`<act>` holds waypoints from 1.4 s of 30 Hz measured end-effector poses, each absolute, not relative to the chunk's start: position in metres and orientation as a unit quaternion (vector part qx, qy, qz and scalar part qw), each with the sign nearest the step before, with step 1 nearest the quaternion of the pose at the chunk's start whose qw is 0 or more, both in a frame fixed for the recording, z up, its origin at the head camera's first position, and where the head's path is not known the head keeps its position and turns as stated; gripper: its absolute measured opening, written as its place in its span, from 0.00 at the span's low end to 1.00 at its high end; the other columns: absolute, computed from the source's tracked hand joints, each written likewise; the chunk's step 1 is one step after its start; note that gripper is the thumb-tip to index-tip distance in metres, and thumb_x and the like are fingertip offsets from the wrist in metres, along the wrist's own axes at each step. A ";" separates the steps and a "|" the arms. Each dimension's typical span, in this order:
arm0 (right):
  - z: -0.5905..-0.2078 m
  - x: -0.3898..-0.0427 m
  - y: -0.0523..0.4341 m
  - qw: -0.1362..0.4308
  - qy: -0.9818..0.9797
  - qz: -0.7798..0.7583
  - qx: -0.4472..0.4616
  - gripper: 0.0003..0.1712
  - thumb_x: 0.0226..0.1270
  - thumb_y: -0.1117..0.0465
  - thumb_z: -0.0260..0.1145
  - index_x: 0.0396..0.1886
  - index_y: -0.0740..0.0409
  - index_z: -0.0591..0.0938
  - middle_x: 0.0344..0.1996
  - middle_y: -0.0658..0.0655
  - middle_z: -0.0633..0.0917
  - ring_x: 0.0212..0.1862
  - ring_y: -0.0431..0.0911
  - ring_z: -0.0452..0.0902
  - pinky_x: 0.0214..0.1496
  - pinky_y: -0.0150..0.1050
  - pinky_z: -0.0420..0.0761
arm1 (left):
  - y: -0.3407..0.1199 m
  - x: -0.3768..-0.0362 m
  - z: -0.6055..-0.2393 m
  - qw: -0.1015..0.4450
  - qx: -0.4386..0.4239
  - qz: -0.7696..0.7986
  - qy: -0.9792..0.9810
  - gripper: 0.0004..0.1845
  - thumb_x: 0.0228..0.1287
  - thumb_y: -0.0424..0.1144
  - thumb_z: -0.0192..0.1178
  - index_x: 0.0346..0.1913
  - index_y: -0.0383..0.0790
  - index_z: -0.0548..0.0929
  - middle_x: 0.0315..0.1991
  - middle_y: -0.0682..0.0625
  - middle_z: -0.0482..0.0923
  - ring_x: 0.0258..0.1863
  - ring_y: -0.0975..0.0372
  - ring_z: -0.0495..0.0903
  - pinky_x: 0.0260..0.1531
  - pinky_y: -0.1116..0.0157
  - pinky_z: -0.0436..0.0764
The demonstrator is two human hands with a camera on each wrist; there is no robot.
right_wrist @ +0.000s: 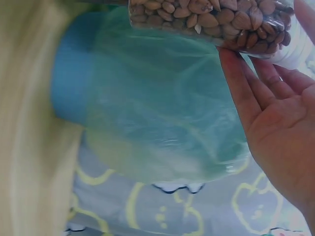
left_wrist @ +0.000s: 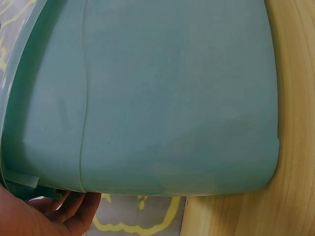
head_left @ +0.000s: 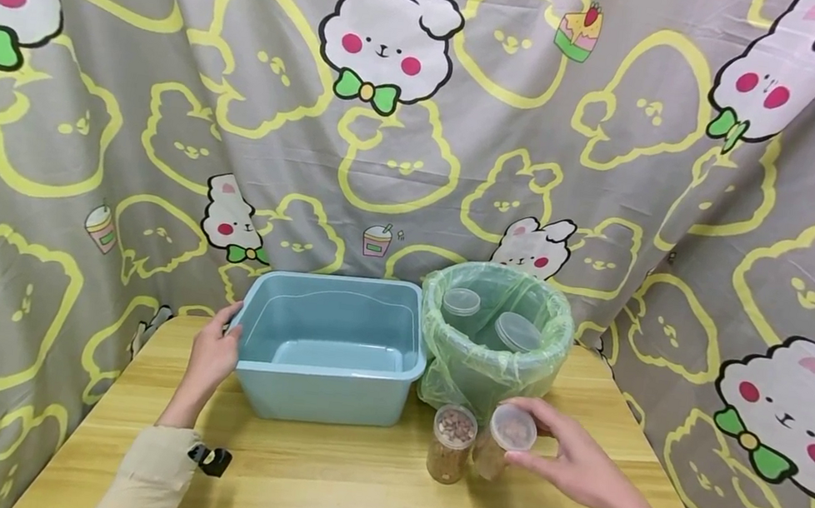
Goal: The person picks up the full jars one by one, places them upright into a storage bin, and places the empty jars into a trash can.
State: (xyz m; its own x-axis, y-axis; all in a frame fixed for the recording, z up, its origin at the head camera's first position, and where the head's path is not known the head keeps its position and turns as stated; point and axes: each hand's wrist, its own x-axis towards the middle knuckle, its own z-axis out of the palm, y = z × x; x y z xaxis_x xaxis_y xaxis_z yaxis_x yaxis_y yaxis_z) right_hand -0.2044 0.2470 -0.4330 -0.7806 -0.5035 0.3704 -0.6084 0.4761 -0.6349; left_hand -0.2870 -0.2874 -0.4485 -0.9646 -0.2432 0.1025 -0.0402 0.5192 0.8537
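My left hand (head_left: 214,349) grips the left side of a blue plastic basin (head_left: 323,395), its fingers curled at the rim in the left wrist view. Between the thumb and fingers of my right hand (head_left: 573,457) is a clear jar (head_left: 512,429) with a translucent lid, tilted a little. Almonds (right_wrist: 236,19) show through the jar wall in the right wrist view. Just left of it a second lidded jar (head_left: 451,452), full of brown nuts, stands upright on the table.
Behind the jars is a round bin (head_left: 506,378) lined with a green plastic bag (head_left: 443,338). Two lidded jars sit inside, one (head_left: 461,300) at the left and one (head_left: 518,332) nearer the front. A patterned curtain (head_left: 403,161) surrounds the wooden table (head_left: 320,487).
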 end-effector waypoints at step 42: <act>-0.338 -0.246 0.159 0.114 -0.823 0.524 0.187 0.27 0.64 0.55 0.78 0.61 0.53 0.81 0.49 0.58 0.85 0.48 0.46 0.82 0.46 0.33 0.85 | -0.288 -0.290 -0.448 0.111 0.083 -0.485 -0.863 0.29 0.82 0.34 0.38 0.82 0.36 0.56 0.80 0.31 0.54 0.78 0.36 0.56 0.75 0.37 0.59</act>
State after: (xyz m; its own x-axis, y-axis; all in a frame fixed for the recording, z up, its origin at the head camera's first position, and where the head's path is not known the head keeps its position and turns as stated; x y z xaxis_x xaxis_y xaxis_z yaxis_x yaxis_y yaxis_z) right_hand -0.2463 0.1587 -0.3376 -0.9039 -0.1876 0.3843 -0.4276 0.3805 -0.8200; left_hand -0.2901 -0.2879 -0.4484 -0.9616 -0.2512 0.1104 -0.0361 0.5149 0.8565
